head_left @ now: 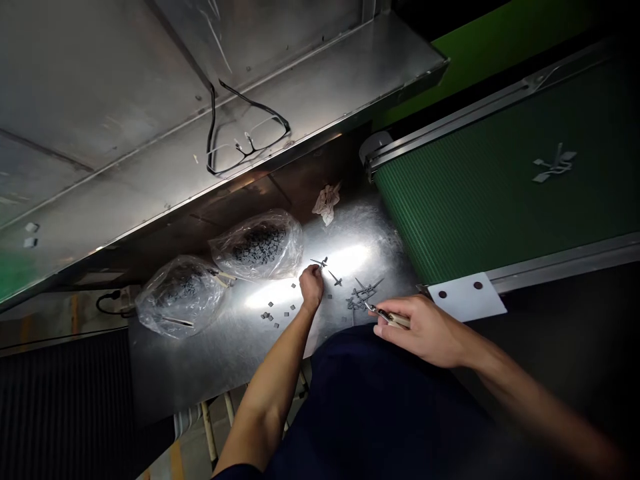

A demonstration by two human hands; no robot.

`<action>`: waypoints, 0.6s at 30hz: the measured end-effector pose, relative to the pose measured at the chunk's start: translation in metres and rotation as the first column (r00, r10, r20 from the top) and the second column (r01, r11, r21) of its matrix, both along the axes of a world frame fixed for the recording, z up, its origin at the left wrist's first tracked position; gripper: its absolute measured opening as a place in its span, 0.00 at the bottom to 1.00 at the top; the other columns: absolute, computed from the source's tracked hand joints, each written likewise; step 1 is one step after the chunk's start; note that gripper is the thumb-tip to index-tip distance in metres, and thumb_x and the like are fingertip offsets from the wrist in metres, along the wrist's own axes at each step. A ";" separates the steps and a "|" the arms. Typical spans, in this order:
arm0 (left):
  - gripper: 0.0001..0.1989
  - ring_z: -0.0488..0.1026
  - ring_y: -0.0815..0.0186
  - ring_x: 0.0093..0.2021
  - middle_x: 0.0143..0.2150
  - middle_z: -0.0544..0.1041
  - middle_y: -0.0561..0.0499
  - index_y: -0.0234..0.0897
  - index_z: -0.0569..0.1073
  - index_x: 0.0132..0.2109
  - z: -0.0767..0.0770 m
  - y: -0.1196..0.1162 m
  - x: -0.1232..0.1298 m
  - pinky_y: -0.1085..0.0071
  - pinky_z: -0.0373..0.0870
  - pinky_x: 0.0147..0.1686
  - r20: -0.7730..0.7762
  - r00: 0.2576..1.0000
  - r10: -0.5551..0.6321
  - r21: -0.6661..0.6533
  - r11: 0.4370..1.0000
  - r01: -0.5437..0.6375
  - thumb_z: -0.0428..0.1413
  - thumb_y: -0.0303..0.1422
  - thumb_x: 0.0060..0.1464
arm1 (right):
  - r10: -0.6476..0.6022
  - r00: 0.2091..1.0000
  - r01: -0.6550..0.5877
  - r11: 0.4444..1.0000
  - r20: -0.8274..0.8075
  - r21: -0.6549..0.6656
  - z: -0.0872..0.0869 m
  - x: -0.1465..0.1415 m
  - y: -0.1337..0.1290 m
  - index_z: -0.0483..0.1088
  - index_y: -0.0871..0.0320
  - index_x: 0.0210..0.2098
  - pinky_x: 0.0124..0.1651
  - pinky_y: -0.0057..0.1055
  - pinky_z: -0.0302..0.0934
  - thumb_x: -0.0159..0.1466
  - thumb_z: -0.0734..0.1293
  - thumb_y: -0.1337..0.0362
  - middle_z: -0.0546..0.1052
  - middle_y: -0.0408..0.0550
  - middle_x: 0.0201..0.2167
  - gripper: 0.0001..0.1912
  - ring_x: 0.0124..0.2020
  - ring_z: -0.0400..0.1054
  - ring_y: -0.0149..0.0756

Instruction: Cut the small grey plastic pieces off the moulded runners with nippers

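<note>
My left hand [312, 288] is closed in a pinch on a small grey branched piece [323, 262] above the steel table [345, 257]. In my right hand [430, 330] is a pair of small hand cutters [393, 319] with pale grips; their metal jaws point left, over a heap of thin grey branched pieces [364, 292]. One more slender grey piece [335, 279] lies between the two hands. Several small grey square pieces [273, 313] are scattered left of my left hand.
Two clear plastic bags [257, 243] [180, 300] hold many small grey pieces. Crumpled tissue [327, 203] lies behind. Eyeglasses [245, 150] rest on a metal ledge [320, 93]. On the right, a green conveyor belt [480, 193] carries a grey branched part [555, 163].
</note>
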State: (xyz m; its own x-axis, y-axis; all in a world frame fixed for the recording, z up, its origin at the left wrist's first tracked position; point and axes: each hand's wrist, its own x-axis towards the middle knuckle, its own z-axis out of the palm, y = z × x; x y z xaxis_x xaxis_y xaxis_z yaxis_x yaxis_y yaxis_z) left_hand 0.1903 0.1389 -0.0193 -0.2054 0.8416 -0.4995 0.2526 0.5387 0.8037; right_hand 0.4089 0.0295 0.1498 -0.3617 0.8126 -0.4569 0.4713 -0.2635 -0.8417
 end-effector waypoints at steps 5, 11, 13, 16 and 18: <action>0.12 0.77 0.62 0.44 0.45 0.78 0.46 0.32 0.75 0.47 0.039 -0.020 -0.003 0.59 0.75 0.46 0.222 0.973 0.068 -0.065 0.996 -0.055 0.58 0.36 0.60 | -0.005 1.000 0.006 0.998 -0.026 0.055 0.005 -0.005 0.009 0.69 0.58 0.30 0.26 0.29 0.47 0.65 0.64 0.58 0.62 0.37 0.23 0.11 0.24 0.53 0.27; 0.14 0.80 0.63 0.40 0.38 0.81 0.46 0.32 0.79 0.44 0.131 -0.071 -0.005 0.67 0.75 0.44 0.492 0.856 0.160 -0.126 0.986 -0.112 0.66 0.32 0.49 | 0.081 0.997 -0.081 0.988 0.006 0.132 0.011 -0.015 0.025 0.70 0.57 0.30 0.24 0.29 0.45 0.65 0.65 0.60 0.59 0.36 0.21 0.09 0.22 0.50 0.25; 0.15 0.80 0.63 0.39 0.37 0.82 0.46 0.33 0.80 0.43 0.154 -0.083 -0.002 0.69 0.75 0.43 0.540 0.823 0.176 -0.126 0.984 -0.127 0.68 0.33 0.47 | 0.123 0.992 -0.123 0.980 0.011 0.157 0.012 -0.017 0.027 0.71 0.57 0.32 0.24 0.29 0.46 0.65 0.65 0.60 0.62 0.36 0.23 0.09 0.21 0.51 0.25; 0.14 0.80 0.66 0.36 0.34 0.83 0.46 0.33 0.81 0.43 0.174 -0.094 0.002 0.71 0.75 0.42 0.602 0.781 0.166 -0.112 0.986 -0.123 0.68 0.32 0.47 | 0.163 0.987 -0.158 0.971 -0.009 0.176 0.015 -0.020 0.029 0.71 0.56 0.33 0.24 0.28 0.48 0.65 0.65 0.61 0.66 0.36 0.25 0.07 0.22 0.54 0.25; 0.13 0.80 0.67 0.36 0.33 0.83 0.47 0.34 0.81 0.43 0.180 -0.098 0.003 0.72 0.74 0.43 0.616 0.774 0.145 -0.096 0.989 -0.109 0.67 0.32 0.49 | 0.172 0.985 -0.164 0.970 -0.025 0.180 0.018 -0.021 0.029 0.72 0.56 0.33 0.24 0.28 0.50 0.65 0.65 0.61 0.67 0.37 0.25 0.07 0.22 0.55 0.25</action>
State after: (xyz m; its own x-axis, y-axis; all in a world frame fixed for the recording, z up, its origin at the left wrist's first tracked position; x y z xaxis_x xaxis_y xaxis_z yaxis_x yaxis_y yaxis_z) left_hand 0.1933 0.0412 0.1611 0.0610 0.7993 -0.5979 -0.3640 0.5756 0.7323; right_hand 0.3883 0.0589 0.1680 -0.5150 0.8052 -0.2938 0.4611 -0.0287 -0.8869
